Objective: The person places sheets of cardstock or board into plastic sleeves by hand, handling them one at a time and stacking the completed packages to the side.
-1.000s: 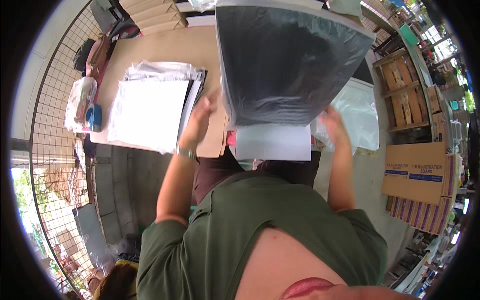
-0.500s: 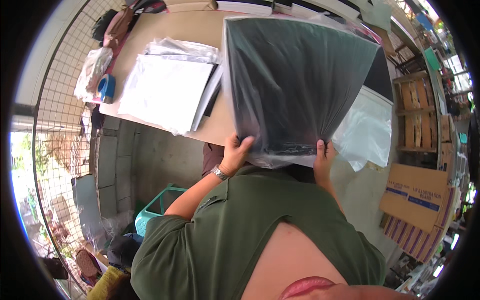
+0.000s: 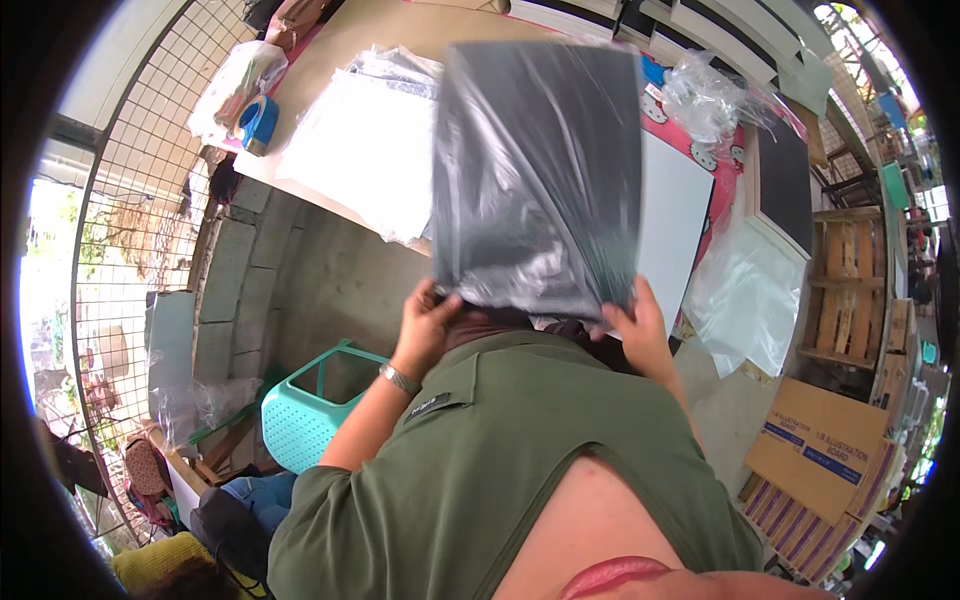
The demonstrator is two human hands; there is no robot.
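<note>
A black board in a clear plastic sleeve (image 3: 540, 170) is held up over the table's near edge, its surface shiny and creased. My left hand (image 3: 428, 325), with a metal watch on the wrist, grips its near left corner. The near right corner is pinched between the thumb and fingers of my right hand (image 3: 640, 325). Behind the right side of the board, a white board (image 3: 675, 220) lies on the table. Left of the held board rests a stack of plastic-wrapped white boards (image 3: 355, 155).
A blue tape roll (image 3: 258, 125) sits at the table's left edge. Clear plastic sleeves (image 3: 745, 300) hang over the right edge, near dark boards (image 3: 785, 185) and crumpled plastic (image 3: 710, 100). A teal stool (image 3: 310, 415) stands lower left; a cardboard box (image 3: 820, 450) leans lower right.
The sleeved board has swung left and looks narrower, uncovering the white board, crumpled plastic and pink patterned cover on the right. Both hands keep hold of its near corners. The view has shifted slightly.
</note>
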